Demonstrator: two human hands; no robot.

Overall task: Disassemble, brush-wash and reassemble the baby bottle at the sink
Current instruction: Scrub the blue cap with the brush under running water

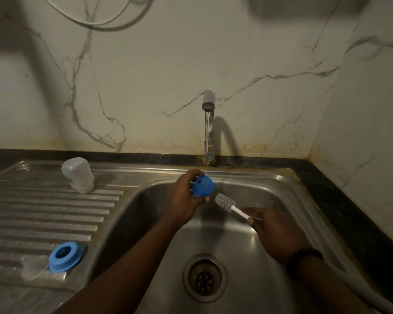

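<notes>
My left hand point(183, 196) grips a round blue bottle cap point(203, 186) over the sink basin, right under a thin stream of water from the tap point(208, 123). My right hand point(275, 232) holds the white handle of a bottle brush point(226, 201), its grey bristle head pointing at the cap from just to the right, a small gap between them. The clear bottle body point(78, 174) stands upside down on the drainboard at the back. A blue screw ring point(65, 256) lies flat on the drainboard near the front, with a clear teat point(33, 269) beside it.
The steel sink basin point(270, 193) has an open drain point(205, 277) at its bottom. The ribbed drainboard point(43, 214) spreads to the left. A dark counter edge runs along the right, and a marble wall stands behind. A white hose crosses the lower right.
</notes>
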